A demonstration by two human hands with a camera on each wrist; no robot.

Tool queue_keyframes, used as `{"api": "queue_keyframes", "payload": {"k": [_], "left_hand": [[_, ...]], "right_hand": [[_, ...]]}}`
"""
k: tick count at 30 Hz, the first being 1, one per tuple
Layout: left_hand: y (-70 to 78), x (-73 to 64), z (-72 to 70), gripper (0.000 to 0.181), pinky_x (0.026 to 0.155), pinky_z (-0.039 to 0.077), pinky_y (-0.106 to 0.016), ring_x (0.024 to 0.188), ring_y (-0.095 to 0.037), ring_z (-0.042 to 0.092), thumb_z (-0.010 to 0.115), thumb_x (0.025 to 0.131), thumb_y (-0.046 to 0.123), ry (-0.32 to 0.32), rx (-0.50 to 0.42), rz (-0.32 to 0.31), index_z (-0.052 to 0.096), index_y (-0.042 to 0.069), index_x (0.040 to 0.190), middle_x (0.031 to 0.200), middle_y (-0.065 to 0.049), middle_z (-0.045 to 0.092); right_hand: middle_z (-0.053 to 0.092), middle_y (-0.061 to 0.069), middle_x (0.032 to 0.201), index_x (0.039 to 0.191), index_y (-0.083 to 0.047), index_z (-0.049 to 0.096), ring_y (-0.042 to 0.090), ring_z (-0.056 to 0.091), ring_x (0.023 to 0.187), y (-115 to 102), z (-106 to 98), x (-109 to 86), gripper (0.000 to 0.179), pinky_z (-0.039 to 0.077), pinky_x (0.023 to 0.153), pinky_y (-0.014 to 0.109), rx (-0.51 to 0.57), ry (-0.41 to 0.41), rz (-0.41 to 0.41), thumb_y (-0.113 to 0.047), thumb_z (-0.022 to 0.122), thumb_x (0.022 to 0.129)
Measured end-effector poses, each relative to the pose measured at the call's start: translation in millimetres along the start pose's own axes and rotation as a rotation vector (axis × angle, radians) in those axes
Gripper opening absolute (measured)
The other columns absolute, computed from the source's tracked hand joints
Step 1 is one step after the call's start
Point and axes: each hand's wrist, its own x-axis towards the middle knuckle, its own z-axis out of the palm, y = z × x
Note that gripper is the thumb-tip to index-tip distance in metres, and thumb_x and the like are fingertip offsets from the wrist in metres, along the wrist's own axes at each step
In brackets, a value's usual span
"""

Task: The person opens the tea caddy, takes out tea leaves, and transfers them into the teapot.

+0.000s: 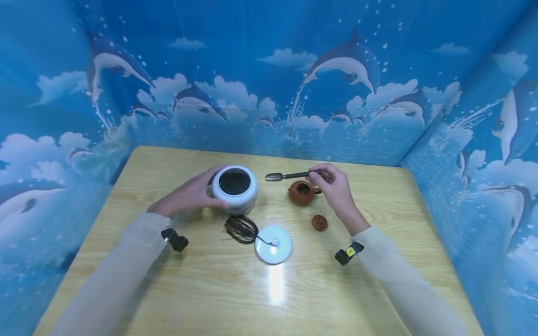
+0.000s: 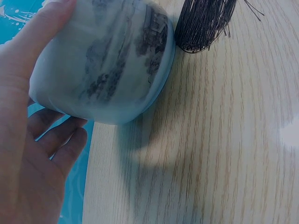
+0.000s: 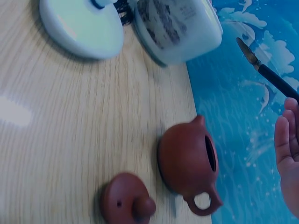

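Note:
My left hand (image 1: 197,190) holds a white porcelain jar (image 1: 248,201) at its side, thumb in front and fingers behind. Dark loose tea leaves (image 1: 234,182) fill part of the jar, and a grey landscape picture (image 2: 105,79) decorates its wall. With thumb and fingers my right hand (image 1: 333,186) pinches the black handle of a small tea scoop (image 1: 275,177). The scoop's metal end points left, toward the jar, above the table. Just below the right hand stands a lidless brown clay teapot (image 3: 184,156), its spout toward the jar.
The teapot's small clay lid (image 1: 319,222) lies in front of the pot. A white jar lid (image 1: 280,233) with a round knob rests nearer me, its dark tassel (image 1: 241,228) stretching to the jar. A dolphin-printed curtain (image 1: 269,70) hangs behind the wooden table (image 1: 210,289).

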Motion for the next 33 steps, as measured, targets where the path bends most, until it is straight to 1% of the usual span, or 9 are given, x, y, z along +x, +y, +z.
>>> {"api": "queue_keyframes", "payload": {"k": [4, 7, 10, 12, 15, 21, 24, 29, 33], "left_hand": [[0.0, -0.4, 0.0, 0.131, 0.132, 0.024, -0.072, 0.166, -0.035, 0.029, 0.095, 0.073, 0.067, -0.003, 0.003, -0.001, 0.021, 0.032, 0.175, 0.180, -0.003, 0.030], [0.2, 0.2, 0.1, 0.132, 0.132, 0.023, -0.073, 0.166, -0.036, 0.028, 0.095, 0.072, 0.067, -0.005, 0.002, -0.004, 0.021, 0.030, 0.175, 0.180, -0.004, 0.030], [0.1, 0.7, 0.5, 0.132, 0.132, 0.023, -0.072, 0.166, -0.035, 0.028, 0.095, 0.072, 0.067, -0.002, -0.001, -0.009, 0.022, 0.031, 0.175, 0.180, -0.003, 0.031], [0.1, 0.6, 0.6, 0.132, 0.132, 0.023, -0.073, 0.166, -0.035, 0.029, 0.096, 0.072, 0.066, -0.002, -0.003, -0.005, 0.022, 0.031, 0.175, 0.180, -0.004, 0.031], [-0.5, 0.2, 0.5, 0.130, 0.132, 0.023, -0.073, 0.166, -0.035, 0.029, 0.096, 0.072, 0.065, 0.001, -0.009, 0.002, 0.022, 0.033, 0.175, 0.180, -0.003, 0.031], [-2.9, 0.7, 0.0, 0.130, 0.132, 0.022, -0.074, 0.167, -0.035, 0.028, 0.094, 0.073, 0.067, -0.016, -0.010, 0.008, 0.019, 0.035, 0.175, 0.180, -0.003, 0.029], [-2.8, 0.7, 0.0, 0.131, 0.131, 0.023, -0.074, 0.166, -0.036, 0.028, 0.094, 0.073, 0.068, -0.016, -0.010, 0.002, 0.019, 0.034, 0.175, 0.180, -0.003, 0.029], [-2.4, 0.7, -0.1, 0.129, 0.131, 0.026, -0.072, 0.165, -0.035, 0.031, 0.095, 0.073, 0.065, -0.002, -0.018, 0.012, 0.022, 0.034, 0.174, 0.179, -0.002, 0.031], [-2.1, 0.5, -0.4, 0.128, 0.131, 0.026, -0.072, 0.165, -0.035, 0.032, 0.096, 0.074, 0.063, -0.001, -0.024, 0.019, 0.023, 0.033, 0.174, 0.179, -0.003, 0.032]], "right_hand": [[0.079, -0.007, 0.102, 0.131, 0.004, 0.068, 0.030, 0.075, 0.102, -4.6, 9.1, 1.4, 0.034, 0.067, 0.087, 0.034, 0.029, -0.011, -0.005, -0.022, 0.069, 0.110], [0.080, -0.002, 0.105, 0.131, 0.003, 0.068, 0.022, 0.076, 0.100, -8.5, 14.5, 3.3, 0.033, 0.067, 0.088, 0.031, 0.053, -0.017, -0.011, -0.022, 0.069, 0.110], [0.079, 0.002, 0.109, 0.132, 0.003, 0.067, 0.012, 0.076, 0.101, -13.0, 19.1, 5.1, 0.034, 0.067, 0.093, 0.031, 0.082, -0.024, -0.015, -0.022, 0.069, 0.110], [0.079, 0.004, 0.111, 0.133, 0.005, 0.066, 0.011, 0.076, 0.103, -16.2, 22.1, 6.3, 0.035, 0.067, 0.096, 0.033, 0.099, -0.031, -0.025, -0.021, 0.068, 0.110], [0.078, 0.008, 0.111, 0.132, 0.006, 0.066, 0.010, 0.076, 0.103, -21.9, 27.2, 7.5, 0.033, 0.066, 0.096, 0.032, 0.081, -0.044, -0.057, -0.018, 0.068, 0.110], [0.077, 0.018, 0.112, 0.129, 0.000, 0.071, 0.012, 0.074, 0.097, -29.0, 38.7, 11.1, 0.027, 0.064, 0.087, 0.027, -0.041, -0.074, -0.140, -0.018, 0.069, 0.109], [0.077, 0.016, 0.111, 0.128, -0.003, 0.072, 0.018, 0.073, 0.097, -33.2, 44.6, 13.0, 0.025, 0.063, 0.087, 0.028, -0.097, -0.092, -0.188, -0.019, 0.070, 0.109], [0.078, 0.009, 0.106, 0.125, -0.006, 0.075, 0.023, 0.074, 0.096, -41.7, 55.3, 16.5, 0.022, 0.064, 0.090, 0.040, -0.215, -0.106, -0.286, -0.018, 0.072, 0.107], [0.078, 0.007, 0.100, 0.123, -0.007, 0.076, 0.021, 0.074, 0.093, -48.2, 64.5, 17.8, 0.020, 0.062, 0.081, 0.042, -0.363, -0.112, -0.391, -0.018, 0.073, 0.106]]}}
